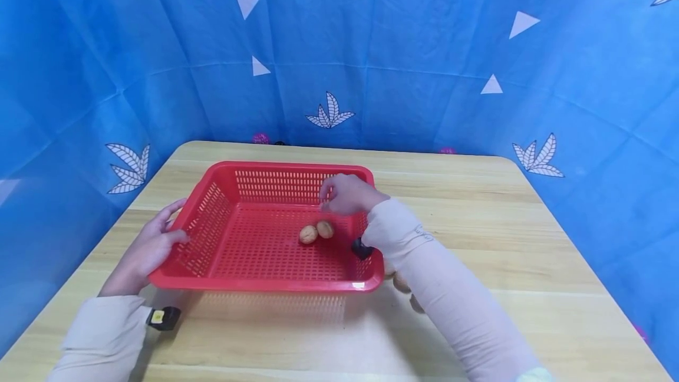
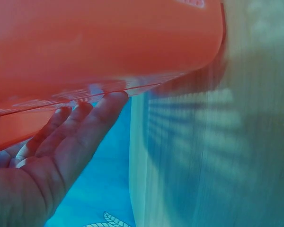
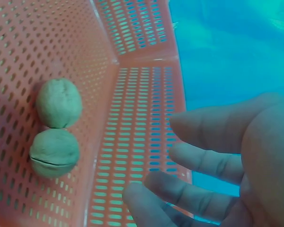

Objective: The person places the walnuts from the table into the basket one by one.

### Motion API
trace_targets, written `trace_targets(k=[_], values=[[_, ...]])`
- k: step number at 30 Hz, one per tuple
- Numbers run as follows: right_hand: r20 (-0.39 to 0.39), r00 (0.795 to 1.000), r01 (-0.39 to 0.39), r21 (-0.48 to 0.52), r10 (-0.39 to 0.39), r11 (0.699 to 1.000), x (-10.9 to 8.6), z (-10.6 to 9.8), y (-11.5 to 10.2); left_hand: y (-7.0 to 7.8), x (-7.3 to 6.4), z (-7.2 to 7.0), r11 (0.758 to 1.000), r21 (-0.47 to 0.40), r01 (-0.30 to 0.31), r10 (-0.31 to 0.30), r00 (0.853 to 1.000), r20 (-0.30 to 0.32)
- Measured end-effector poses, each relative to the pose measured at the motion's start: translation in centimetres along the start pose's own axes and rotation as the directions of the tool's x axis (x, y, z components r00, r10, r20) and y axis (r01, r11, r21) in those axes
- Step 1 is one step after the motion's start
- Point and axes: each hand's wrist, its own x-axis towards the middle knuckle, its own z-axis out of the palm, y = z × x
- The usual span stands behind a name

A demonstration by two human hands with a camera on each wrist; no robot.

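A red plastic basket (image 1: 265, 285) with slotted walls is on the table, its left side raised off the wood. My left hand (image 1: 148, 249) grips its left rim, thumb over the edge and fingers (image 2: 90, 123) against the outside of the wall. Two walnuts (image 1: 308, 234) lie side by side on the basket floor, right of the middle; a crack line shows on the lower walnut (image 3: 55, 152) in the right wrist view. Above them, inside the basket's right end, hovers my right hand (image 1: 350, 193), fingers loosely bent and apart, holding nothing.
Several more walnuts (image 1: 401, 283) lie on the table beyond the basket's right end, partly hidden by my right forearm (image 1: 451, 293). The wooden table (image 1: 504, 223) extends to the right. A blue patterned cloth (image 1: 339, 28) hangs behind and around it.
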Motion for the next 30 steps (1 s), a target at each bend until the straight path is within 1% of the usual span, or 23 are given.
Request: trace_targets(k=[3,10,15,19,23,30], values=[[-0.010,1.000,0.006,0.021,-0.006,1.000,-0.4,-0.6,0.1,0.0,0.0,-0.1,1.000,-0.004,0.000,0.000,1.000,0.002],[-0.043,0.998,0.037,0.034,-0.035,0.999,-1.5,-1.7,0.6,0.0,-0.1,-0.2,1.000,-0.015,-0.007,0.007,1.000,0.002],[-0.061,0.998,0.039,0.080,-0.034,0.996,-2.5,-2.3,1.5,0.0,-0.1,-0.1,1.000,-0.017,-0.009,0.009,1.000,0.004],[-0.080,0.996,0.045,0.089,-0.038,0.995,-3.2,-2.9,2.6,0.0,-0.1,-0.1,1.000,-0.014,-0.010,0.010,1.000,0.007],[-0.097,0.995,0.025,0.119,-0.013,0.993,-4.1,-3.5,4.0,0.0,-0.1,-0.1,1.000,-0.018,-0.009,0.009,1.000,0.013],[-0.109,0.993,-0.034,0.191,0.055,0.981,-5.4,-4.2,6.6,0.0,-0.2,-0.2,1.000,-0.008,-0.009,0.010,1.000,0.009]])
